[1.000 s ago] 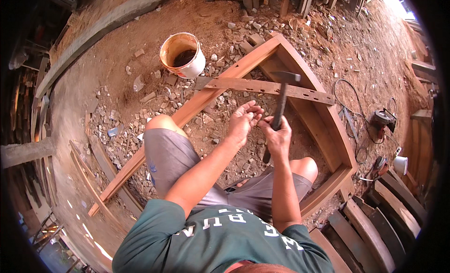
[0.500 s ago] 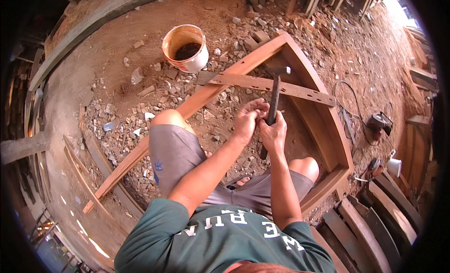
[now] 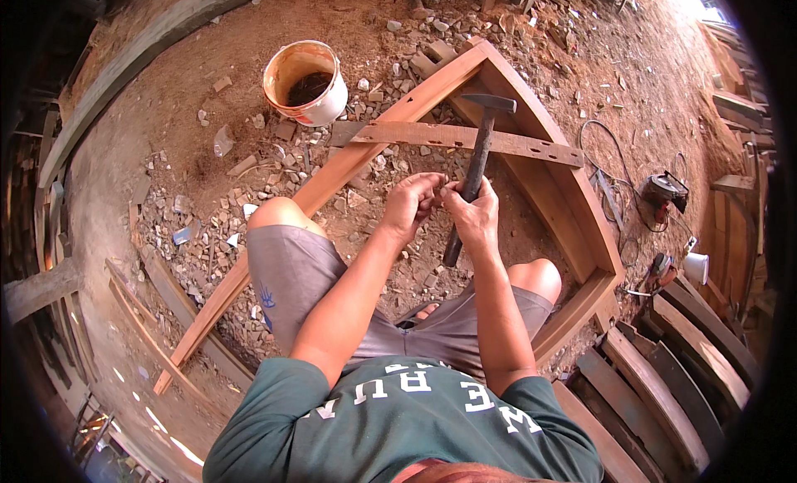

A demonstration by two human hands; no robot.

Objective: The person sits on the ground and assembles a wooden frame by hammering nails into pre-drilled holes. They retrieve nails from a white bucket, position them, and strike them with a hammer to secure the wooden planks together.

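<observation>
In the head view, my right hand [image 3: 475, 211] is wrapped around the dark handle of a hammer [image 3: 476, 166], held slanted with its head farther from me than my grip. My left hand [image 3: 413, 205] is just beside it, fingers curled and tips near my right thumb; I cannot tell whether they pinch anything.

Beyond my left knee, a white bucket [image 3: 326, 105] stands upright, brown-stained at the rim, with a dark mass [image 3: 309, 89] inside that I cannot identify. Well off to my right is a small white container [image 3: 696, 268]; its contents are hidden.

A wooden frame [image 3: 342, 173] narrows to a corner ahead, one beam passing beneath my left knee. A slat [image 3: 440, 134] crosses between its sides. Stony ground [image 3: 521, 234] within leaves my knuckles room before those edges. Boards [image 3: 652, 383] crowd my lower right.
</observation>
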